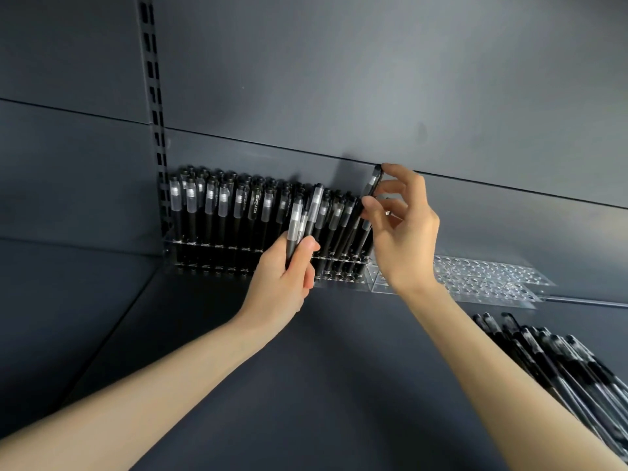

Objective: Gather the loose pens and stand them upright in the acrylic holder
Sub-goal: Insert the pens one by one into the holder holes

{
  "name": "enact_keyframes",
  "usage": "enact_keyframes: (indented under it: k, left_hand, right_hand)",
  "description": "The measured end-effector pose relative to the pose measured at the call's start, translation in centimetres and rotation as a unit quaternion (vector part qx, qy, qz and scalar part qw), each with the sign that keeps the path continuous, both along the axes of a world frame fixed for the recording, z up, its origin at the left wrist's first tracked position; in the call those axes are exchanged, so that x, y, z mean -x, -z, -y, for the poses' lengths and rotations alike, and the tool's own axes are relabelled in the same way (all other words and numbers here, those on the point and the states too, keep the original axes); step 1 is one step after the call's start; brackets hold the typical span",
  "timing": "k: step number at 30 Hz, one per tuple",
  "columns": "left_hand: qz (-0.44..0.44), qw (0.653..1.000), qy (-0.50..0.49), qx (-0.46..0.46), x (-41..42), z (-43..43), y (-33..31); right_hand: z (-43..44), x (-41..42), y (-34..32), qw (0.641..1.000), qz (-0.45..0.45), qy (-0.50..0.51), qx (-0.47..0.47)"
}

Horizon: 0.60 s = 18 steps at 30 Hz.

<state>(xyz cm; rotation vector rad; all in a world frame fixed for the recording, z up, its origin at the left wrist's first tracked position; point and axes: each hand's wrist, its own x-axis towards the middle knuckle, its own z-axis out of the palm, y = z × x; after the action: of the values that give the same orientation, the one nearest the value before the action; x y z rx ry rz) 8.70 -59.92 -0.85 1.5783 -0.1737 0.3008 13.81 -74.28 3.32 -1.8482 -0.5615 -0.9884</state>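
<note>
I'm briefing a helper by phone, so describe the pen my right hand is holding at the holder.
Along the dark back wall runs a clear acrylic holder, its left part packed with standing black pens. At the right end of that row, the right hand pinches one black pen. Unlike its neighbours, it leans and its cap rises above theirs.

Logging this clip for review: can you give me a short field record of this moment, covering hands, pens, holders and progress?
left grip: holds a bundle of a few pens
right grip: pinches one pen, tilted, at the right end of the full holder; cannot tell if it is seated
empty holder: just right of the full one
loose pens: pile lying on the shelf, lower right
progress: first holder nearly filled, pile not yet gathered
</note>
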Motion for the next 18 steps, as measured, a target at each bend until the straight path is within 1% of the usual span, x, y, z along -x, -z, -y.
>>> enact_keyframes:
  k: [2, 6, 18]
  left_hand:
    - [-0.002, 1.0, 0.003, 0.003, 0.0, 0.1, 0.0]
    - [0.0, 1.0, 0.002, 0.003, 0.0, 0.1, 0.1]
    - [-0.006, 1.0, -0.007, -0.004, -0.2, -0.1, 0.3]
  right_hand:
    - [0.0, 0.0, -0.2, 1.0, 0.003, -0.006, -0.01]
    - [-0.1, -0.5, 0.5, 1.0, -0.009, -0.004, 0.008]
    - [0.4, -0.7, 0.9, 0.988, -0.101, 0.02, 0.115]
